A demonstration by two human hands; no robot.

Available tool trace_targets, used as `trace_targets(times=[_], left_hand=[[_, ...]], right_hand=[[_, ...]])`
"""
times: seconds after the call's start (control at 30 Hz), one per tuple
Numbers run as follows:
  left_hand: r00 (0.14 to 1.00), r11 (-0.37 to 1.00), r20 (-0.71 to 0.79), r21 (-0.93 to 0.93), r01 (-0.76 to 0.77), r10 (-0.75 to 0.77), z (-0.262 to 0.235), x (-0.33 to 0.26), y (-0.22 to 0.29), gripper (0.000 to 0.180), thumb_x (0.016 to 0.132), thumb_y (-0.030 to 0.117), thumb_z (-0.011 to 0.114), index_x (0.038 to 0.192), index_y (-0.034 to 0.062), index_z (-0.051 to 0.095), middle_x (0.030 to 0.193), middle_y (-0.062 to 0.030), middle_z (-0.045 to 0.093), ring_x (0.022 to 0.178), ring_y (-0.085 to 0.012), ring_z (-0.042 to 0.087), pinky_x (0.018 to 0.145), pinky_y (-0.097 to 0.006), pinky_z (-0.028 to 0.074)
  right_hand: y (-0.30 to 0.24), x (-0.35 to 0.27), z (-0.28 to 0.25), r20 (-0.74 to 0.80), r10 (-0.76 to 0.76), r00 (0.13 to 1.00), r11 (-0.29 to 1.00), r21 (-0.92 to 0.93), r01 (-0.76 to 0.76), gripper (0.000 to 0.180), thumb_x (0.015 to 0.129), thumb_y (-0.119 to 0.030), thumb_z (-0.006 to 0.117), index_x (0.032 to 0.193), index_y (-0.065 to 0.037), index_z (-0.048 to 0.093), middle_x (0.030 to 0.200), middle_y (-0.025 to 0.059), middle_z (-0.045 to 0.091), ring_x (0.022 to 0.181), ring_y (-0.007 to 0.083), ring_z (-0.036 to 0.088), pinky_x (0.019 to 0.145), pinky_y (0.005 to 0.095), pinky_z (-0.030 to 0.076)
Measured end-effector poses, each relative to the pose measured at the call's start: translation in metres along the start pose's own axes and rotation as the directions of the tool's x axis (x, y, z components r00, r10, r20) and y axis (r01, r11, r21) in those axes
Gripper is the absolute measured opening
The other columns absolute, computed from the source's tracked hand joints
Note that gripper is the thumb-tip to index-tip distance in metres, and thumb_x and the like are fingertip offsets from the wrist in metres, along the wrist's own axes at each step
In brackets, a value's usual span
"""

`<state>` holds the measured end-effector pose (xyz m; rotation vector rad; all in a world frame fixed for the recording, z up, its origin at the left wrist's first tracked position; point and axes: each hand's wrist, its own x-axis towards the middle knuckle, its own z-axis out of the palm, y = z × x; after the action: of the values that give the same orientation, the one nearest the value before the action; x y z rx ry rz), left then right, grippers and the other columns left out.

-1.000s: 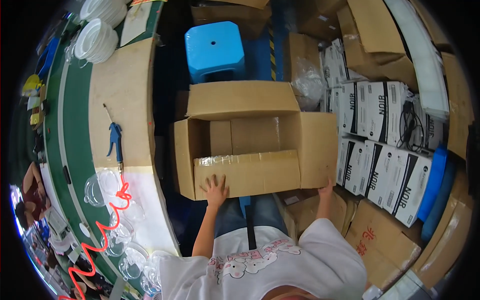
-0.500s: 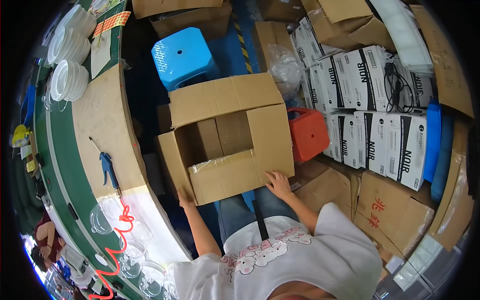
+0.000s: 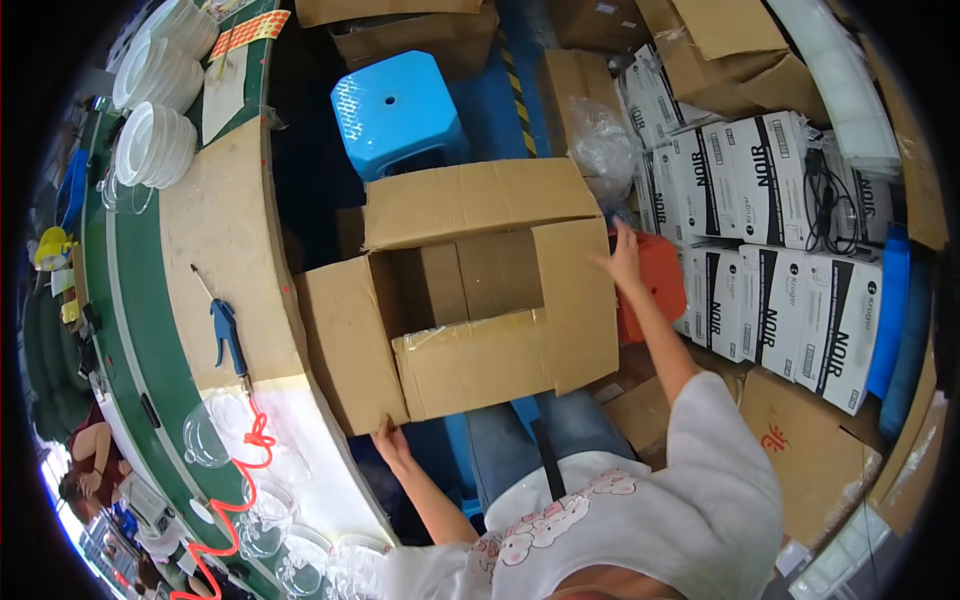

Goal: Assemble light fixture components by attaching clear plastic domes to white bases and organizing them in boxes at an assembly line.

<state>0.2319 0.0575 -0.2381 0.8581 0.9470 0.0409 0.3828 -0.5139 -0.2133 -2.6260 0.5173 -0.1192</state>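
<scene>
Tilted further since the earlier frame, the open cardboard box (image 3: pixel 470 290) now sits higher, at centre.
Right hand (image 3: pixel 622 258), at three o'clock, presses spread fingers flat on its side flap; left hand (image 3: pixel 392 438), at seven o'clock, props the bottom corner, fingers hidden, grip unclear. Unclamped, the box could slide toward the blue stool (image 3: pixel 398 110).

The cardboard box (image 3: pixel 470 300) hides the fingers of both hands and the orange stool (image 3: pixel 655 285).

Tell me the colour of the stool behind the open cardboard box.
The stool is bright blue, seen best in the head view, just beyond the cardboard box.
</scene>
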Motion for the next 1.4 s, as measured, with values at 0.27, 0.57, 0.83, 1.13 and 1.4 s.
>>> trace_targets(times=[0.27,0.57,0.83,1.13,1.4], left_hand=[[0.974,0.900,-0.020,0.386,-0.202,0.227,0.074,-0.115,-0.013,0.043,0.071,-0.007,0.056,0.112,0.0015,0.048,0.110,-0.0090,0.051,0.098,-0.0209,0.051,0.084,-0.031,0.042],[0.800,-0.531,0.593,0.650,-0.544,-0.095,0.113,-0.112,-0.052,0.062,0.070,0.000,0.051,0.126,0.0260,0.043,0.127,-0.0215,0.031,0.115,-0.0351,0.033,0.096,-0.049,0.022],[0.924,-0.286,0.383,0.888,-0.360,0.025,0.102,-0.076,-0.071,0.023,0.081,0.035,0.052,0.097,0.0234,0.064,0.118,-0.0115,0.041,0.115,-0.0268,0.034,0.094,-0.062,0.010],[0.934,0.778,0.175,0.518,-0.356,0.311,0.194,0.017,0.016,0.071,0.081,0.049,0.049,0.130,0.0014,0.029,0.123,-0.0119,0.042,0.115,-0.0228,0.038,0.096,-0.033,0.026],[0.950,0.401,0.265,0.862,-0.311,0.168,0.203,0.069,-0.021,0.092,0.055,0.030,0.080,0.126,-0.0034,0.030,0.115,-0.0176,0.047,0.105,-0.0259,0.047,0.087,-0.033,0.039]], right_hand=[[0.050,0.075,0.028,0.513,0.188,0.838,0.804,0.409,-0.431,0.107,0.050,-0.033,0.081,0.130,0.002,0.022,0.124,0.0201,0.040,0.113,0.0286,0.042,0.094,0.0333,0.034],[0.033,0.057,0.022,0.459,0.020,0.888,0.679,0.646,-0.349,0.068,0.062,-0.014,0.075,0.120,-0.005,0.040,0.107,0.0080,0.052,0.101,0.0194,0.050,0.086,0.0307,0.039],[0.033,0.039,0.007,0.444,-0.039,0.895,0.141,0.889,-0.435,0.016,0.077,-0.009,0.052,0.091,-0.004,0.057,0.111,0.0109,0.049,0.104,0.0213,0.047,0.088,0.0310,0.036],[-0.006,-0.035,-0.047,0.672,-0.345,0.656,0.770,-0.197,0.607,0.071,0.067,-0.002,0.058,0.130,-0.026,0.036,0.142,0.0146,0.009,0.131,0.0328,0.008,0.100,0.0552,0.017],[0.025,-0.070,-0.028,0.291,-0.141,0.946,0.928,0.371,0.024,0.071,0.071,-0.021,0.067,0.131,-0.009,0.030,0.139,0.0180,0.016,0.128,0.0322,0.018,0.101,0.0399,0.025]])
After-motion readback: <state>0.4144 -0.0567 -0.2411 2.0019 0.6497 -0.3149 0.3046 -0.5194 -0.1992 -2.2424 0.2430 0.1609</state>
